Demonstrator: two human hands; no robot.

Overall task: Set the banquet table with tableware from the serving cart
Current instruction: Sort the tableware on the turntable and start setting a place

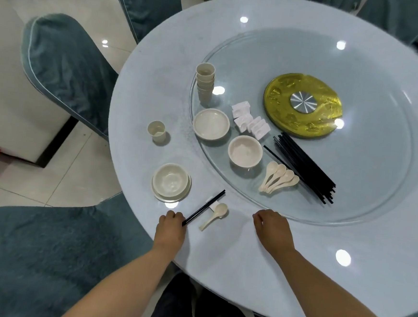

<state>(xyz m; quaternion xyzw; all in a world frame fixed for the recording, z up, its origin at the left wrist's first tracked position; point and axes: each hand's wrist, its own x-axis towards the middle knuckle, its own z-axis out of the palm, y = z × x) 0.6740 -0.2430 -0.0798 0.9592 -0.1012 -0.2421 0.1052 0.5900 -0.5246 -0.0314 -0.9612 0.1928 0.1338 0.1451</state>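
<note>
Round pale-blue banquet table (220,254): left hand (171,226) pinches the near end of the black chopsticks (204,207), angled away rightward over a white rest; right hand (272,228) loosely curled, empty.

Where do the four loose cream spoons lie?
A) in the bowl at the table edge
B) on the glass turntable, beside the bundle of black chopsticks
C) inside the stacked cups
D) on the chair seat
B: the four spoons lie fanned on the glass turntable, just left of the black chopsticks.
</note>
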